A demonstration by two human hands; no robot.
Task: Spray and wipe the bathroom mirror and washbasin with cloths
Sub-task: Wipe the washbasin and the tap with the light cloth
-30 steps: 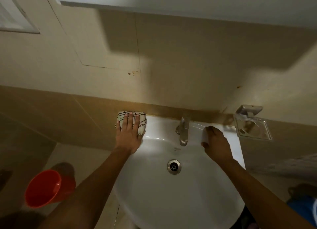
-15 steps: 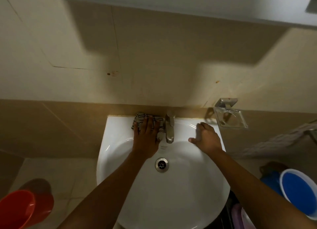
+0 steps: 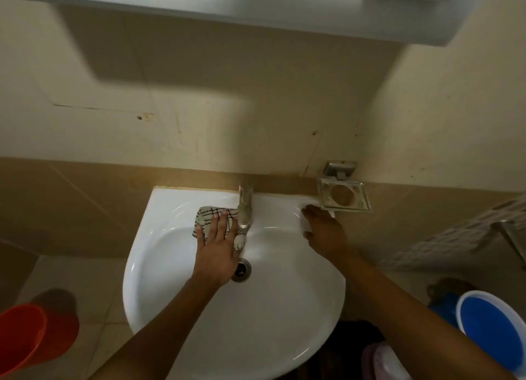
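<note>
**Wiping the basin's back ledge beside the tap**

My left fingers (image 3: 219, 223) are lying straight and slightly spread, pressing the checked cloth (image 3: 207, 217) flat against the washbasin (image 3: 159, 237), on the sloping surface just left of the tap (image 3: 245, 211). A corner of the cloth is poking out under the spout. My left hand (image 3: 217, 251) is covering most of the fabric, with its heel nearly over the drain (image 3: 242, 270).

My right hand (image 3: 321, 234) is resting on the basin's right rear rim, just beside the wall-mounted soap dish (image 3: 344, 199). Its fingers are curling around something white; I cannot tell whether that is a second cloth or only the rim.

To do this well, I am judging that I should be keeping the palm flat so the whole cloth is dragging, working tightly around the tap's base where grime collects, then sweeping down toward the drain. The right hand is best used for bracing. The overhanging cloth corner could snag on the spout, so I should be gathering it under my fingers.
</note>
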